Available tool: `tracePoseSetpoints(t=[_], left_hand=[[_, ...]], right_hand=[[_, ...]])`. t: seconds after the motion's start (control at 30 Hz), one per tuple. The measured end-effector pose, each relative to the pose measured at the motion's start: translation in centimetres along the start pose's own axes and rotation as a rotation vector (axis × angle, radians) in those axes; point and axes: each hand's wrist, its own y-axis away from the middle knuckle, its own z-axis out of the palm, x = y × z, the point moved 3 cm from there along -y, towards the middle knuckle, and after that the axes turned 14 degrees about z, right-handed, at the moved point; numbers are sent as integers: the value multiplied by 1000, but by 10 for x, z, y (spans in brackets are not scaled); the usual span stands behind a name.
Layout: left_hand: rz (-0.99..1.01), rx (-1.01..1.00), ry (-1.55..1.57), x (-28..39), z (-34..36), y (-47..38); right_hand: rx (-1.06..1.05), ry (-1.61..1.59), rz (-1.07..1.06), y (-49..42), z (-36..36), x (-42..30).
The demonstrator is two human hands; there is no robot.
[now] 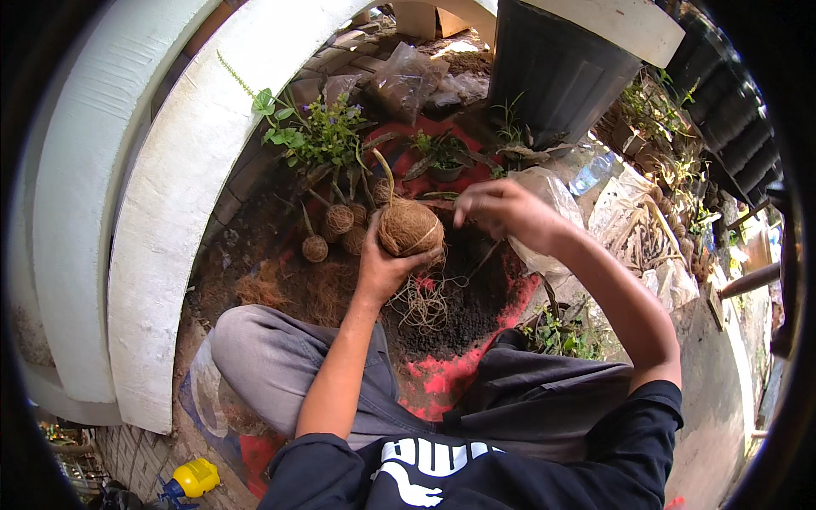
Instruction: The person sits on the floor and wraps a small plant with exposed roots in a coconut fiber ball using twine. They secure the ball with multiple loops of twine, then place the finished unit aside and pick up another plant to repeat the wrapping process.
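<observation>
My left hand (382, 271) grips a large ball wrapped in brown coconut fibre (411, 228) from its left side and underside. A thick stem (384, 169) rises from the ball's top, and a pale band of twine crosses its lower right. To the right of the ball, apart from it, my right hand (494, 207) is raised with bent fingers. Motion blurs it, and whether it holds a strand cannot be made out. Below the ball lies a loose tangle of twine (426, 305) on dark soil (465, 319).
Several smaller fibre balls with stems (340, 218) sit left of the held ball, near loose coir (261, 287). Beyond are a flowering plant (325, 127), plastic bags (408, 76) and a black bin (554, 76). A white curved structure (159, 191) borders the left; a yellow spray bottle (194, 478) lies lower left.
</observation>
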Motion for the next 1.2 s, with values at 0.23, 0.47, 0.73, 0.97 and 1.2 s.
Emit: tracePoseSetpoints(t=[0.23, 0.47, 0.73, 0.97, 1.2], left_hand=[[223, -24, -265, 9, 4, -2], [-267, 189, 587, -4, -6, 6], [-152, 136, 700, 14, -3, 7], [-206, 217, 874, 9, -7, 5], [-143, 58, 919, 17, -8, 12]], right_hand=[[-180, 471, -105, 8, 51, 11], [-51, 281, -87, 5, 44, 10], [-154, 329, -47, 0, 58, 25], [-222, 286, 17, 3, 66, 24], [-236, 200, -123, 19, 65, 4]])
